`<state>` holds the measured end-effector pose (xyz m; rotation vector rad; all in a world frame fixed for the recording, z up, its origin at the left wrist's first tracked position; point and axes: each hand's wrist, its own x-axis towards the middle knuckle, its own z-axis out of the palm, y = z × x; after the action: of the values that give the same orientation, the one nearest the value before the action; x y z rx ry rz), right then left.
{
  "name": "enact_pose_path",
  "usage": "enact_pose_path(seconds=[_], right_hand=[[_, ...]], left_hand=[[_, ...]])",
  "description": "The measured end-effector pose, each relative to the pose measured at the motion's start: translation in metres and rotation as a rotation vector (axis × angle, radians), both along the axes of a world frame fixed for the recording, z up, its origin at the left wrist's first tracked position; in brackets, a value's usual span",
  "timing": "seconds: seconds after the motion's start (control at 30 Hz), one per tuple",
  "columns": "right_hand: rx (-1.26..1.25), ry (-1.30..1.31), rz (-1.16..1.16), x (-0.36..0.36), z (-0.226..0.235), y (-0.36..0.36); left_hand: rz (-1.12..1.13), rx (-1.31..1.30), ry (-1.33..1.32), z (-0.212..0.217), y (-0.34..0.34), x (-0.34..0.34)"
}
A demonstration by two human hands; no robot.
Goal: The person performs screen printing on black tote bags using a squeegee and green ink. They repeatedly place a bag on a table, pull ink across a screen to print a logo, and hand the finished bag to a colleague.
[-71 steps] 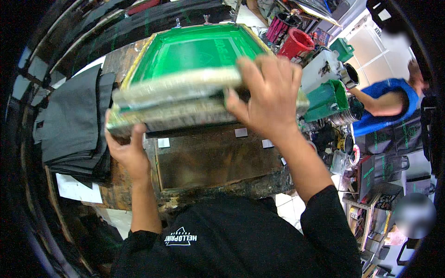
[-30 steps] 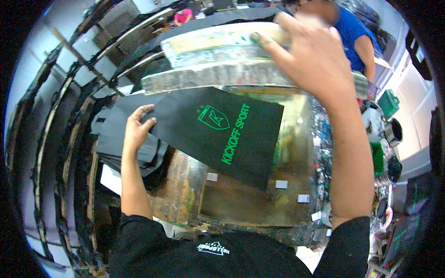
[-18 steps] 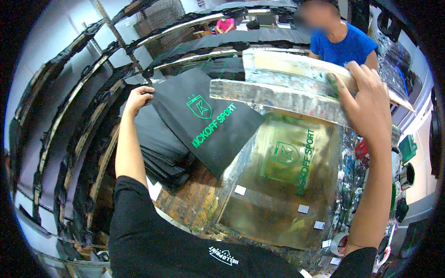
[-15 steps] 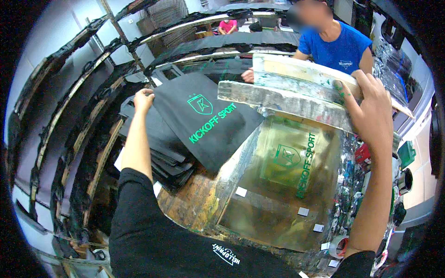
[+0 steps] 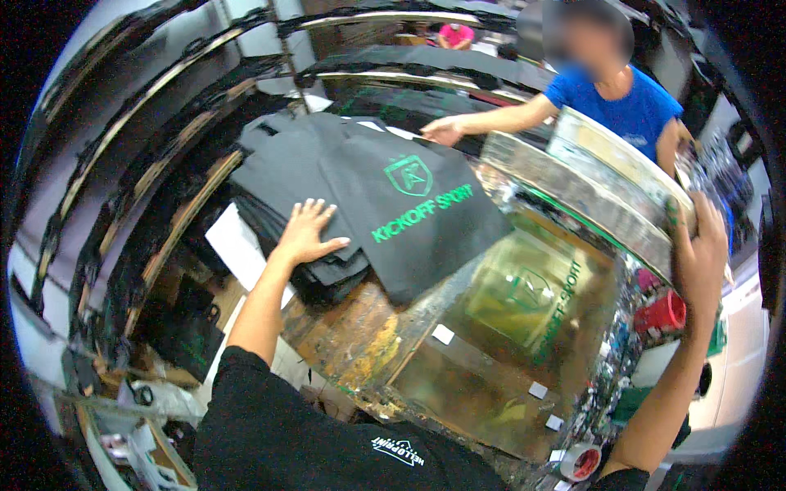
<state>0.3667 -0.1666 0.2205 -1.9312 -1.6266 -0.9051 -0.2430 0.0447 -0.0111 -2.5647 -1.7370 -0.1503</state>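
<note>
One green-printed black panel (image 5: 409, 213) overlaps one dark panel stack (image 5: 282, 164) on the tabletop (image 5: 352, 340), left hand (image 5: 309, 235) spread over the stack, right hand (image 5: 700, 245) clasping one squeegee (image 5: 610, 155) along one raised screen frame (image 5: 573, 188), one tape roll (image 5: 580, 462) nearby.

A red bucket (image 5: 661, 313) sits beyond a tape roll (image 5: 568, 467).

long tiers of wooden-edged racks (image 5: 182, 243) with dark, sheet-like material on them line the left side, and more tiers, one with a broad grey surface (image 5: 409, 59), cross the back. a slim dark upright post (image 5: 290, 65) stands among them before a pale blue-grey wall (image 5: 302, 53). white tiled floor (image 5: 288, 360) shows beside the paint-stained brown wooden worktable (image 5: 327, 331), under whitish light.
</note>
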Motion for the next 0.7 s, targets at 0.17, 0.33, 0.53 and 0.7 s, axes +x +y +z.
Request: enact_pose_path(seconds=[0.17, 0.33, 0.53, 0.7], right_hand=[[0.048, -0.021, 0.051, 0.011, -0.007, 0.0], [-0.084, 0.126, 0.024, -0.026, 0.002, -0.006], [-0.049, 0.102, 0.045, -0.022, -0.004, -0.01], [0.015, 0.072, 0.06, -0.036, -0.005, -0.013]], left_hand=[[0.021, -0.068, 0.086, -0.023, 0.011, -0.004], [0.04, -0.132, 0.101, -0.03, 0.015, -0.012], [-0.008, -0.121, 0.058, -0.035, 0.026, -0.018], [-0.022, -0.159, -0.152, -0.02, 0.031, -0.023]])
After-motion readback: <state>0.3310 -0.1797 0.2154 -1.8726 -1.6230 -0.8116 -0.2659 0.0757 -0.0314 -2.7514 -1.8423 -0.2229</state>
